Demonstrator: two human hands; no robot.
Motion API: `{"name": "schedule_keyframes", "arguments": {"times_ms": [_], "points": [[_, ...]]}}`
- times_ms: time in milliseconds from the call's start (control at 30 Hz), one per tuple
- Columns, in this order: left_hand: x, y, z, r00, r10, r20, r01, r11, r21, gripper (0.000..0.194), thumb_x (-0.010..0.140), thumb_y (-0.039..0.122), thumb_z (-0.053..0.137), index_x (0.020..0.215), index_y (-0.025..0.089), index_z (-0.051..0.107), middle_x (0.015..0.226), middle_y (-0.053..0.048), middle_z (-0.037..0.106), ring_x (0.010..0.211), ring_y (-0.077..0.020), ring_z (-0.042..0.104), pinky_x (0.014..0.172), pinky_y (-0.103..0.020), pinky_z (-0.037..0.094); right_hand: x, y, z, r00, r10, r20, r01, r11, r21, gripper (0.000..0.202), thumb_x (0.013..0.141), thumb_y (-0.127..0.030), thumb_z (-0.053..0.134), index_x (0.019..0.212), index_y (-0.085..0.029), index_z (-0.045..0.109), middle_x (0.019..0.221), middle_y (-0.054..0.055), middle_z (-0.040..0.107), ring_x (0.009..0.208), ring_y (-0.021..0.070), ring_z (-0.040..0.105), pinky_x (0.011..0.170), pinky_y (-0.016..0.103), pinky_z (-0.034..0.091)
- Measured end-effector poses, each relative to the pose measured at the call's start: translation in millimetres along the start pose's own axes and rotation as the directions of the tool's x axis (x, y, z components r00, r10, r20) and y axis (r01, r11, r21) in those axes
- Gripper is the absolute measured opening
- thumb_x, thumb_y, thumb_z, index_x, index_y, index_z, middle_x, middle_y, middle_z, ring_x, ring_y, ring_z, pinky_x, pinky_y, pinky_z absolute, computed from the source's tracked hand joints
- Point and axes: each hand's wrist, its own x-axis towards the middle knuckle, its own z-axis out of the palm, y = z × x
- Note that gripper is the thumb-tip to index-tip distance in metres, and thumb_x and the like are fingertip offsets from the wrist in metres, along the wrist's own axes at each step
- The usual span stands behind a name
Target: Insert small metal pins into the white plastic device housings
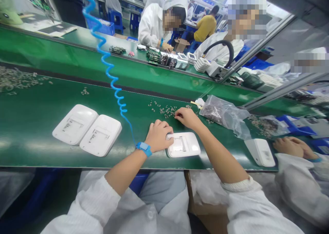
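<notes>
A white plastic housing (193, 146) with a rectangular recess lies flat on the green bench in front of me. My left hand (159, 137), wearing a blue wrist strap (144, 148), grips its left end, with the thumb on the rim and the fingers bent at the far corner. Beyond the housing, my right hand (189, 118) is pinched down at the edge of a scatter of small metal pieces (167, 111). Anything between those fingertips is too small or hidden to make out. Two similar white housings (102, 143) lie side by side to the left.
A coiled blue cord (113, 78) hangs down to my wrist strap. A clear plastic bag (218, 112) of small parts lies right of my right hand. Another pile of metal pieces (15, 79) is far left. At right, a co-worker's hands (293, 147) are near another white housing (263, 153).
</notes>
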Motion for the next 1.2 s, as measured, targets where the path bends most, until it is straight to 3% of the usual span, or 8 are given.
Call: {"name": "schedule_keyframes", "arguments": {"times_ms": [200, 367, 467, 700, 933, 1067, 1200], "points": [[1.1, 1.1, -0.5, 1.000, -0.009, 0.006, 0.009, 1.000, 0.003, 0.010, 0.077, 0.031, 0.064, 0.084, 0.024, 0.066, 0.102, -0.001, 0.066, 0.103, -0.0232, 0.049, 0.081, -0.041, 0.035, -8.7, -8.9, -14.3, 0.998, -0.063, 0.013, 0.063, 0.998, 0.005, 0.006, 0.083, -0.013, 0.054, 0.080, -0.018, 0.056, 0.073, 0.005, 0.061, 0.069, 0.0184, 0.054, 0.066, 0.029, 0.039], [1.0, 1.0, 0.1, 1.000, -0.009, 0.024, 0.009, 1.000, 0.002, 0.011, 0.078, 0.032, 0.064, 0.086, 0.025, 0.066, 0.102, -0.001, 0.066, 0.102, -0.0229, 0.049, 0.080, -0.041, 0.034, -29.7, -32.3, -41.9, 0.988, -0.137, -0.077, 0.148, 0.978, 0.151, 0.008, 0.077, -0.012, 0.053, 0.078, -0.020, 0.055, 0.066, -0.002, 0.056, 0.058, 0.0127, 0.050, 0.058, 0.025, 0.038], [0.4, 1.5, 0.9, 1.000, -0.016, 0.020, 0.016, 1.000, 0.016, 0.011, 0.078, 0.033, 0.064, 0.086, 0.025, 0.066, 0.101, -0.001, 0.066, 0.102, -0.0232, 0.049, 0.079, -0.041, 0.034, -45.0, -49.3, -47.0, 0.975, -0.184, -0.128, 0.204, 0.964, 0.170, 0.010, 0.073, -0.010, 0.053, 0.074, -0.020, 0.054, 0.066, -0.003, 0.056, 0.059, 0.0118, 0.050, 0.058, 0.024, 0.038], [0.2, 2.9, 0.5, 0.999, -0.022, 0.025, 0.022, 1.000, 0.001, 0.013, 0.078, 0.034, 0.065, 0.088, 0.026, 0.067, 0.101, 0.000, 0.065, 0.102, -0.0230, 0.050, 0.079, -0.040, 0.035, -72.8, -68.5, -35.7, 0.963, -0.165, -0.213, 0.198, 0.969, 0.146, 0.015, 0.088, -0.014, 0.054, 0.097, -0.020, 0.065, 0.082, 0.001, 0.071, 0.067, 0.0136, 0.063, 0.064, 0.025, 0.048], [2.1, 0.9, 1.2, 1.000, -0.026, -0.004, 0.026, 0.999, -0.033, 0.008, 0.082, 0.027, 0.060, 0.086, 0.026, 0.067, 0.101, 0.000, 0.067, 0.101, -0.0218, 0.051, 0.079, -0.040, 0.035, -97.8, -68.7, -23.3, 0.988, -0.113, -0.101, 0.118, 0.992, 0.041, 0.014, 0.095, -0.017, 0.054, 0.094, -0.021, 0.067, 0.090, 0.004, 0.074, 0.078, 0.0185, 0.068, 0.069, 0.031, 0.052], [2.6, 0.5, 2.3, 0.999, -0.037, -0.009, 0.037, 0.999, -0.039, 0.010, 0.082, 0.020, 0.058, 0.082, 0.025, 0.067, 0.100, 0.001, 0.068, 0.101, -0.0212, 0.051, 0.079, -0.040, 0.035, -107.8, -72.1, -11.0, 0.981, -0.142, -0.136, 0.144, 0.990, 0.007, 0.015, 0.096, -0.020, 0.053, 0.094, -0.021, 0.068, 0.105, 0.009, 0.069, 0.097, 0.0239, 0.063, 0.083, 0.038, 0.053], [2.4, 1.1, 2.3, 0.999, -0.043, -0.011, 0.043, 0.998, -0.041, 0.010, 0.082, 0.020, 0.058, 0.081, 0.024, 0.067, 0.099, 0.001, 0.068, 0.101, -0.0210, 0.051, 0.079, -0.040, 0.035, -111.6, -71.1, -3.2, 0.979, -0.127, -0.157, 0.137, 0.989, 0.055, 0.013, 0.095, -0.019, 0.055, 0.090, -0.022, 0.066, 0.104, 0.009, 0.065, 0.098, 0.0241, 0.059, 0.083, 0.040, 0.052]]}}
